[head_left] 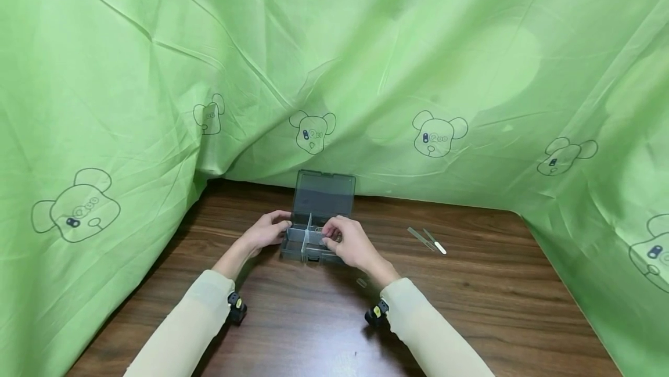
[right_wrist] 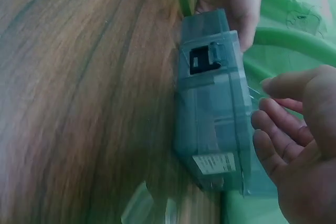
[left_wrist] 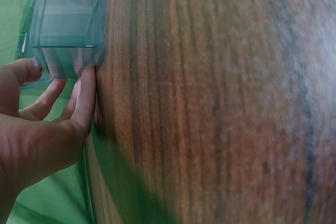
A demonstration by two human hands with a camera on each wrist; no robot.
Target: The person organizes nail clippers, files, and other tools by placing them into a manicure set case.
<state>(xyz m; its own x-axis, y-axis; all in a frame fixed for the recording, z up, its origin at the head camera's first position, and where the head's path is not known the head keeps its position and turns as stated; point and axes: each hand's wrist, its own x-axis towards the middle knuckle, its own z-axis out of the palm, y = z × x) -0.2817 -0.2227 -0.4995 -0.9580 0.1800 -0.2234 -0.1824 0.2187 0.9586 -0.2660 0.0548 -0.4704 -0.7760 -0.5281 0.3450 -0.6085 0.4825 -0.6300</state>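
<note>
A smoky clear plastic compartment box stands on the table, its lid raised at the back. Thin upright dividers split its inside. At the box's left end, my left hand holds the corner, with fingertips against the end wall. My right hand is over the right-hand compartments, its fingers bent and thumb close to them. In the right wrist view that hand is beside the box's open top; I cannot tell whether a small thing is between thumb and finger. A black latch marks the front wall.
To the right lie a clear flat strip and a thin tool with a white handle. A small clear piece lies under the right wrist. Green patterned cloth hangs behind and on both sides of the wooden table.
</note>
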